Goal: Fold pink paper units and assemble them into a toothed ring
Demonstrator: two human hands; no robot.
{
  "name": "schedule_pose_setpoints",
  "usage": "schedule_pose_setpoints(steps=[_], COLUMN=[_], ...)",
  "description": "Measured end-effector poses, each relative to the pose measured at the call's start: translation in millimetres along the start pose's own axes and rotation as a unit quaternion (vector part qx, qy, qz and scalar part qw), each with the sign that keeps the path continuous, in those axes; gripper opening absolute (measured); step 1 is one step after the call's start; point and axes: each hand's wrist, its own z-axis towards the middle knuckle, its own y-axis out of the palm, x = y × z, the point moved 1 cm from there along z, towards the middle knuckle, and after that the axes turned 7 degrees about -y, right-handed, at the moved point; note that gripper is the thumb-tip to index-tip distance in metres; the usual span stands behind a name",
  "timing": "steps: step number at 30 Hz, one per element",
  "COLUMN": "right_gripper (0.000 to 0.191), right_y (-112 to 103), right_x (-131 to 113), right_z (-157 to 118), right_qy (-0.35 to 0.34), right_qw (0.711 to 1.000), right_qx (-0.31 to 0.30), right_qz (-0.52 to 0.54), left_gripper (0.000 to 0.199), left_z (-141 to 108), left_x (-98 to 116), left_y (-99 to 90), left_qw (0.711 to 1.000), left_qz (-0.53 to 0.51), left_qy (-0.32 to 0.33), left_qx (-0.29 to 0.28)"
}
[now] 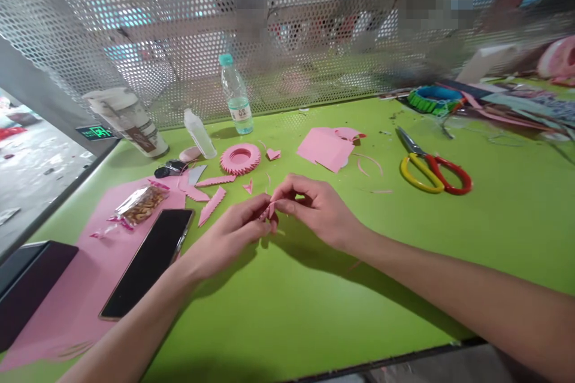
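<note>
Over the middle of the green table, my left hand (pixel 242 221) and my right hand (pixel 312 206) meet at a small folded strip of pink paper (pixel 268 211). Thumb and fingers of both hands pinch it, and they hide much of its shape. Just beyond my left hand lie pleated pink paper strips (pixel 212 206). A ring of pleated pink paper (pixel 240 159) lies behind them. Small pink scraps (pixel 272 154) are scattered near it. Farther back, to the right of the ring, is a flat pink paper sheet (pixel 326 146).
Scissors with yellow and red handles (pixel 435 172) lie at the right. A phone (pixel 148 263) and snack packet (pixel 140 203) rest on pink paper (pixel 90 287) at the left. A water bottle (pixel 236 96), white bottle (pixel 200 134) and cup (pixel 128 122) stand before the perforated metal screen (pixel 179 30).
</note>
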Motion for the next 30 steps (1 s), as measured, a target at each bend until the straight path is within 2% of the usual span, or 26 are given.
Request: schedule_pose_setpoints(steps=[4, 9, 17, 22, 25, 30], right_gripper=[0.013, 0.01, 0.009, 0.003, 0.003, 0.006], right_y=[-3, -1, -1, -2, -3, -5], right_x=[-2, -8, -12, -14, -12, -7], right_z=[2, 1, -2, -1, 1, 3], right_qy=[-0.002, -0.012, -0.023, -0.042, -0.051, -0.024], right_qw=[1.0, 0.999, 0.996, 0.993, 0.991, 0.998], right_qx=[0.016, 0.021, 0.04, 0.025, 0.014, 0.005], right_qz=[-0.024, -0.047, -0.081, -0.111, -0.124, -0.054], left_gripper=[0.033, 0.041, 0.037, 0.034, 0.038, 0.036], left_z=[-2, -4, -3, -2, -2, -2], left_x=[-2, -4, -1, -2, 0, 4], left_y=[-3.1, -5.2, -5.4, -4.0, -3.1, -2.6], left_qw=[0.999, 0.999, 1.0, 0.999, 0.999, 0.999], left_qz=[-0.031, -0.041, -0.017, -0.032, -0.039, -0.044], left_qy=[-0.023, -0.026, -0.015, -0.016, -0.016, -0.018], left_qx=[-0.015, -0.023, -0.011, 0.012, 0.001, -0.021])
